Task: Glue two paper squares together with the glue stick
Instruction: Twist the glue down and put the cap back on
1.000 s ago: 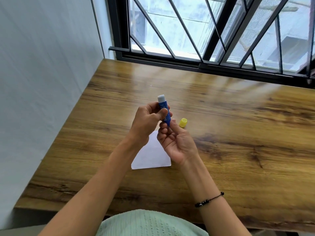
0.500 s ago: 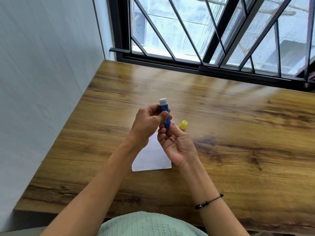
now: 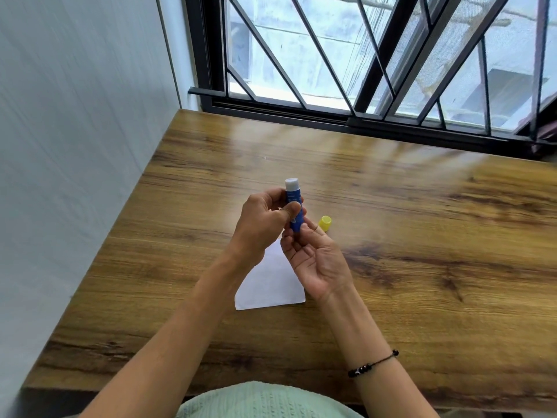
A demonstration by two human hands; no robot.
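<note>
Wood-grain laminate covered the table [image 3: 422, 236] below a black-barred window [image 3: 376, 70]. Above it, the left hand [image 3: 265, 224] curled around the upright blue glue stick [image 3: 294, 203], thumb across the barrel. The right hand [image 3: 316, 260], palm up, pinched the stick's base with its fingertips. White label print was too small to read. The round yellow cap [image 3: 325, 223] lay just beside the hands. White paper [image 3: 271, 285] lay flat beneath both wrists.
</note>
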